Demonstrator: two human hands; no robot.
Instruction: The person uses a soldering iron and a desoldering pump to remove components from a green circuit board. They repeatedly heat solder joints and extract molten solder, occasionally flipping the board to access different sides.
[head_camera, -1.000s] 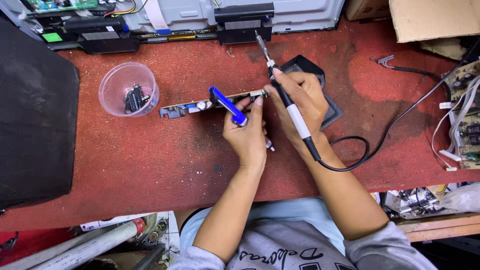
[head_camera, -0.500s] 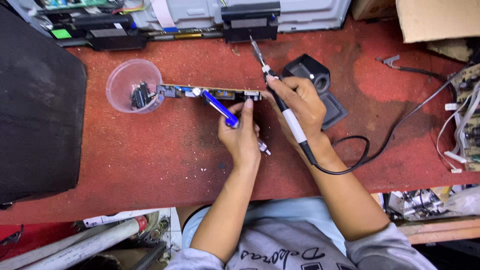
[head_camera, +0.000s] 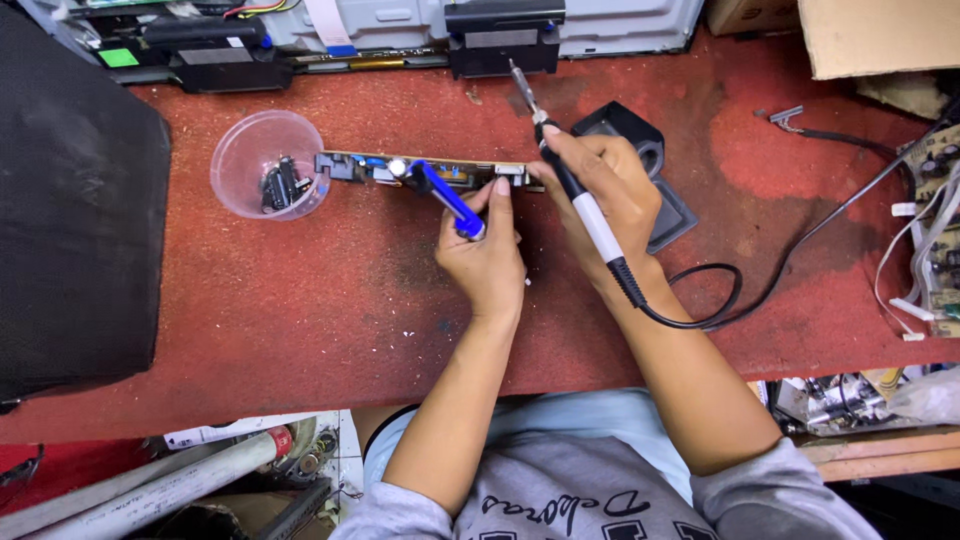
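One long, narrow circuit board is lying on the rough red desk, its left end just touching one clear round plastic cup that is holding a few small dark parts. Two hands are working at the board's right end. The left hand is closing its grip around one blue-handled tool, whose tip is resting on the board, with the forefinger stretching forward to the board's edge. The right hand is wrapping its grip tightly around one slim soldering iron with a white and black barrel, its metal tip pointing up and away past the board. One black cable is looping from the iron across the desk. One black angular stand is sitting just behind the right hand.
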